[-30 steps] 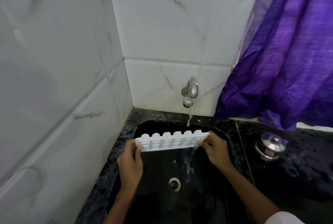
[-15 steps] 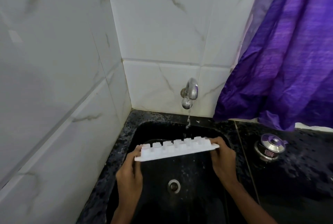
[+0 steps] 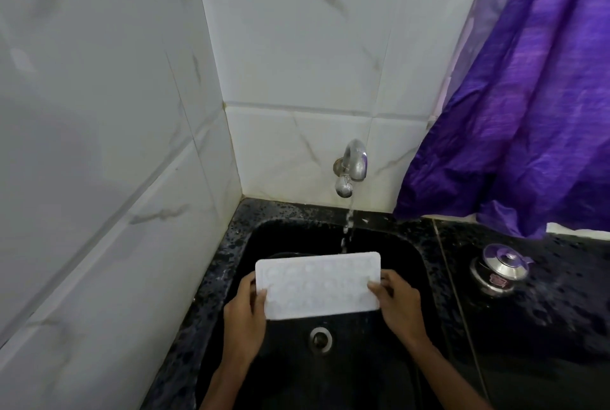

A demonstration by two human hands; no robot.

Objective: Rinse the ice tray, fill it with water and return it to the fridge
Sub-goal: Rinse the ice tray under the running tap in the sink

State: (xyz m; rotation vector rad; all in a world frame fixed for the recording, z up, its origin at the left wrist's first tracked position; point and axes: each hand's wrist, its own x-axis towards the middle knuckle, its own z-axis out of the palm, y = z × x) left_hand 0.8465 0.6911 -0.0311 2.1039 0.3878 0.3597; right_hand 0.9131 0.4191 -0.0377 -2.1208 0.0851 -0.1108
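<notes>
A white ice tray (image 3: 318,285) hovers over the black sink (image 3: 409,264), its open cells facing up toward me. My left hand (image 3: 246,317) grips its left end and my right hand (image 3: 397,302) grips its right end. A chrome tap (image 3: 351,167) on the tiled wall runs a thin stream of water (image 3: 347,229) that falls at the tray's far edge, right of its middle. The sink drain (image 3: 320,338) shows just below the tray.
White marble-look tiles close the left and back sides. A purple curtain (image 3: 528,105) hangs at the right over the black speckled counter (image 3: 544,327), where a small steel lidded pot (image 3: 500,267) stands.
The tray was tilted on edge with its cell bottoms toward me and water pouring off; it has turned over, open side up, and come nearer to me and lower.
</notes>
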